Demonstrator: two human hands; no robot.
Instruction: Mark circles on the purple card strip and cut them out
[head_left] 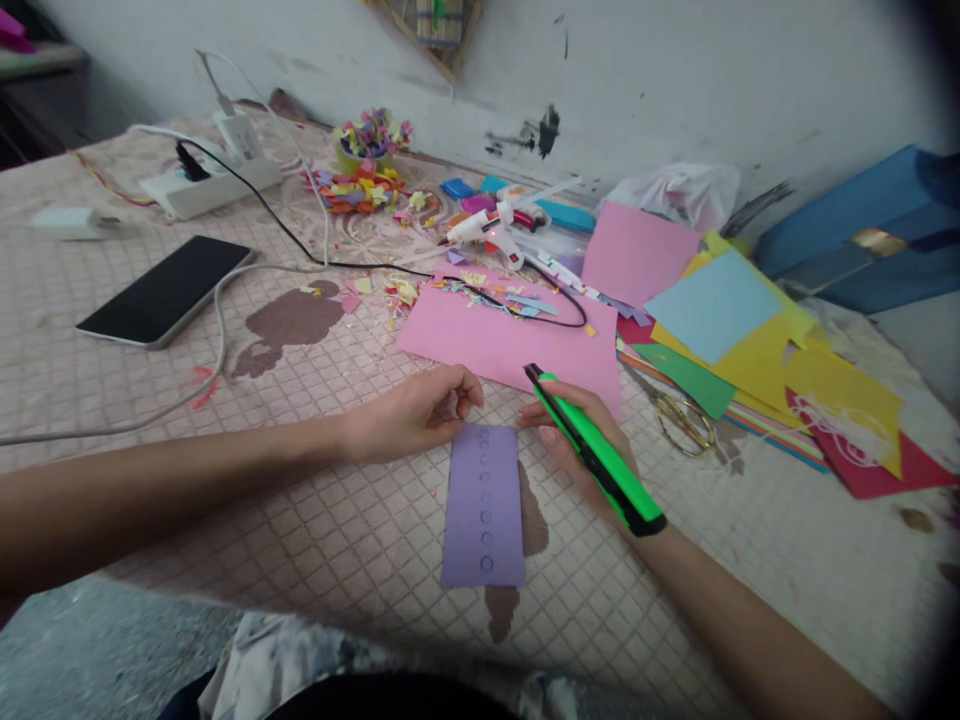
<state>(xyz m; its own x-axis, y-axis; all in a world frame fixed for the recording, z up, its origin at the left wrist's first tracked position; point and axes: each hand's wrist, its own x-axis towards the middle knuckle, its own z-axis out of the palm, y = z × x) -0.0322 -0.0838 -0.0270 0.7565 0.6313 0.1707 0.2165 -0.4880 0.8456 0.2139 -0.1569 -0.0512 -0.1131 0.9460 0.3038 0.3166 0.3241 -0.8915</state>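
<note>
Purple paper strip (483, 510) lies flat on worktop (337, 540), long axis running away from the person. Far end is pinned by curled left hand (409, 415); green marker (596, 452) is gripped in right hand (581, 440), just beside.

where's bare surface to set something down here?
Bare cloth lies between the phone and the left hand, and near the purple strip, below the right hand holding the green cutter. Crowded: paper stack, scissors, glue gun, scraps.
</note>
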